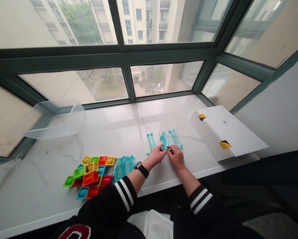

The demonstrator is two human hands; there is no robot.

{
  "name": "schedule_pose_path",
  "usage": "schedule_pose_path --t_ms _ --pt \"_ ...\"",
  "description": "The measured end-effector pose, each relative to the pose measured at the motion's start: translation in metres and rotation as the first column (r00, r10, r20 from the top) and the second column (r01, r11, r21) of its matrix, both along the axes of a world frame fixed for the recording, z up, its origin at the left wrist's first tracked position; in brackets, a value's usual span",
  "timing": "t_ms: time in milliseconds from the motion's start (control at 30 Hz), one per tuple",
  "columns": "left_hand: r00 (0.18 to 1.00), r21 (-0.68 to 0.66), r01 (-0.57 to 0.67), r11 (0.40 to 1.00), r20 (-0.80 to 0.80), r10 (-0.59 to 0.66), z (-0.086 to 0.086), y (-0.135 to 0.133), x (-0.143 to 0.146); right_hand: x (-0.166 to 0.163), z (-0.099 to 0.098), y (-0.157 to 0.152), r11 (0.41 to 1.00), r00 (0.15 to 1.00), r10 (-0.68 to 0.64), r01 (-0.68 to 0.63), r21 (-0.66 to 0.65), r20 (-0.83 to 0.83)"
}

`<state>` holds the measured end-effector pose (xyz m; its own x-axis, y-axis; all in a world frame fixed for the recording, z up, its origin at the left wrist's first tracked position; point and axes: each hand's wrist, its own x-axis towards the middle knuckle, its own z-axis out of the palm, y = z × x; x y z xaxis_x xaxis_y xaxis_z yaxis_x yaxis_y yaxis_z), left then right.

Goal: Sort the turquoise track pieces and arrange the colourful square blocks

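A curved translucent blue track piece (165,139) lies on the white marble ledge (109,126). At its near end my left hand (156,155) and my right hand (175,157) meet, fingers pinched close together on that end. A straight blue track piece (151,141) rests just left of the curve, partly behind my left hand. Another straight blue track (175,138) lies to the right, beyond my right hand. Beside my left forearm is a heap of similar blue track pieces (124,167), next to a pile of colourful square blocks (91,176) with rounded hollows.
A clear plastic bin (56,127) stands at the back left, near the window. To the right sits a white box (228,132) with yellow-and-black tape. Green window frames (129,81) bound the ledge behind, and its front edge (168,183) runs close to me.
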<state>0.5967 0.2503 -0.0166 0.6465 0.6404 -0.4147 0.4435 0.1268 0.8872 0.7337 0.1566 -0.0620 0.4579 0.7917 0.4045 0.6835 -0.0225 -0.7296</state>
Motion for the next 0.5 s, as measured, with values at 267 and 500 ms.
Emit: schedule_pose_path --t_ms 267,500 --pt "0.999 -0.035 -0.032 0.999 -0.022 0.032 0.001 -0.0018 0.0004 -0.0009 0.0004 -0.0003 1.0 1.0 0.021 -0.021 0.001 0.002" --pt "0.999 -0.044 -0.036 0.998 -0.035 0.034 0.0054 -0.0012 0.0004 -0.0019 0.0001 -0.0005 1.0 1.0 0.021 -0.021 -0.019 -0.001"
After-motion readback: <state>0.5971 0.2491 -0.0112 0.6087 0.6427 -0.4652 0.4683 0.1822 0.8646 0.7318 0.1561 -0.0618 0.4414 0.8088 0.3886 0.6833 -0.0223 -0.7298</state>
